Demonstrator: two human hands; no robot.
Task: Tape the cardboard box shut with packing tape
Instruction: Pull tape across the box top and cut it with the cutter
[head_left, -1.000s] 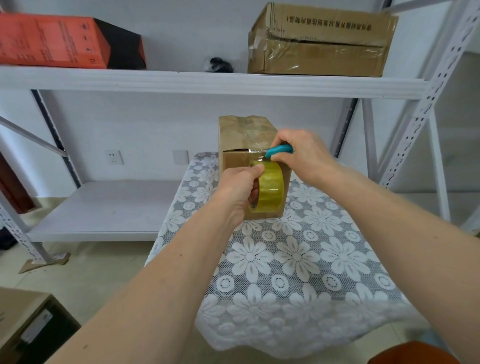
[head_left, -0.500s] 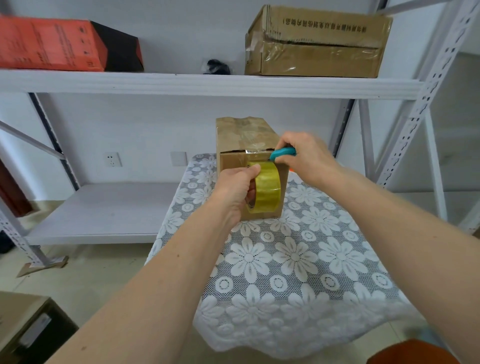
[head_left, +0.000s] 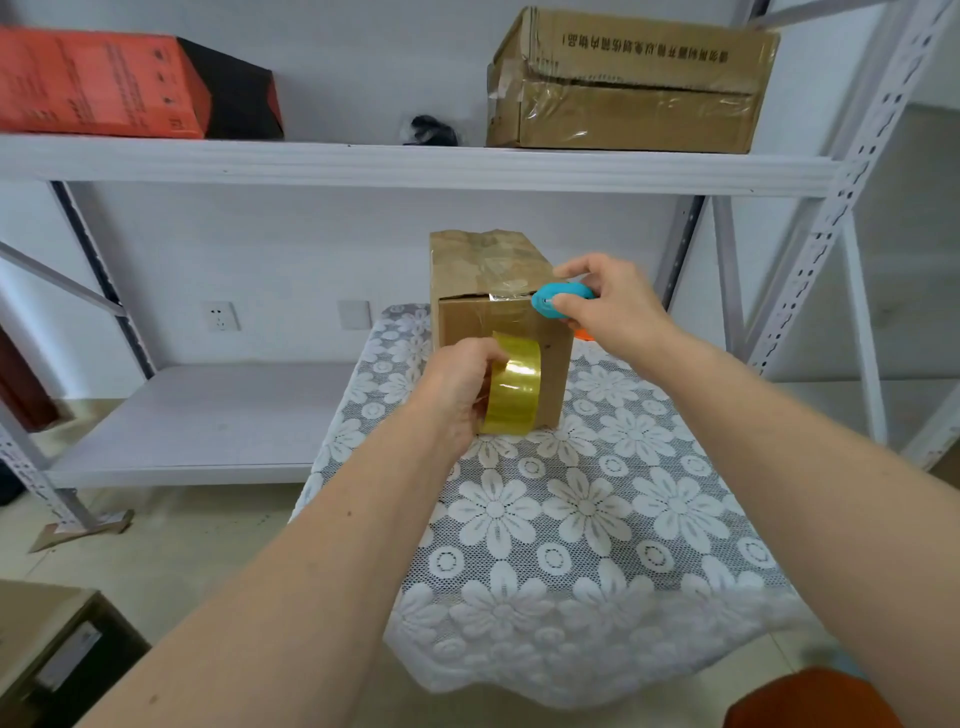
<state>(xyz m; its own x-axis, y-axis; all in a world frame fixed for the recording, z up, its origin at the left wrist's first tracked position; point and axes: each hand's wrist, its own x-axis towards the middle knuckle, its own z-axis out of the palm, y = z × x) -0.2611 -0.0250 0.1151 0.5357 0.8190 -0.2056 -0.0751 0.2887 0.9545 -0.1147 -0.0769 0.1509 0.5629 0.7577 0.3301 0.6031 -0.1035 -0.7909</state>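
A small brown cardboard box (head_left: 467, 270) stands at the far end of the table, with clear tape over its top and down its near face. My left hand (head_left: 457, 387) grips a roll of yellowish packing tape (head_left: 511, 387) held against the lower front of the box. My right hand (head_left: 615, 304) holds a small blue cutter (head_left: 553, 300) at the box's upper right front corner, just off the end of the tape strip. A strip of tape runs from the roll up the front face to the top edge.
The table wears a white lace flower cloth (head_left: 571, 519). Behind stands a white metal rack (head_left: 415, 166) with an orange-black box (head_left: 119, 85) and a large cardboard carton (head_left: 628, 83) on its upper shelf. An orange object (head_left: 584, 335) peeks out behind my right hand. Another box (head_left: 57, 654) sits on the floor, lower left.
My right hand with the blue cutter has slid right, from the middle of the box's front top edge to its right corner. The tape roll has dropped slightly lower.
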